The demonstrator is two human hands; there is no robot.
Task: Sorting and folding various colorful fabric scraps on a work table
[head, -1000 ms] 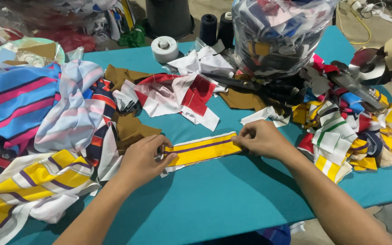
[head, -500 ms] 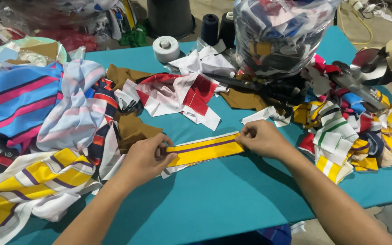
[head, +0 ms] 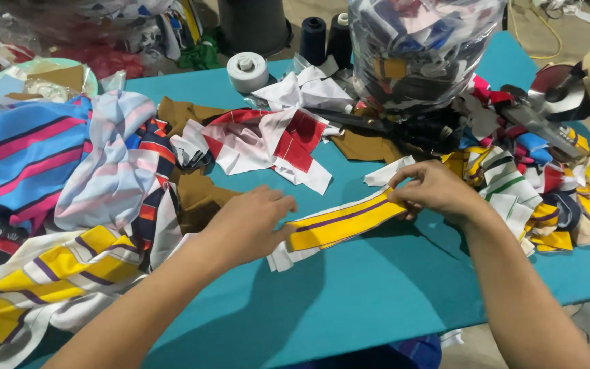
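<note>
A yellow fabric strip [head: 339,223] with a purple stripe and white edges lies stretched across the teal table [head: 377,301]. My left hand [head: 250,222] pinches its left end, and my right hand [head: 431,190] pinches its right end, lifted slightly off the table. White fabric layers [head: 283,257] poke out under the strip's left end. Both forearms reach in from the bottom of the view.
Striped fabric piles [head: 56,205] cover the left side. Red and white scraps [head: 268,140] lie behind the strip. A clear bag of scraps [head: 421,48] stands at the back, a heap of cut pieces [head: 548,184] at right, a cutting machine [head: 568,89], a tape roll [head: 247,71], thread cones [head: 326,37].
The strip's right end has risen a little with my right hand, so the strip now tilts up to the right. My left hand stays on its left end.
</note>
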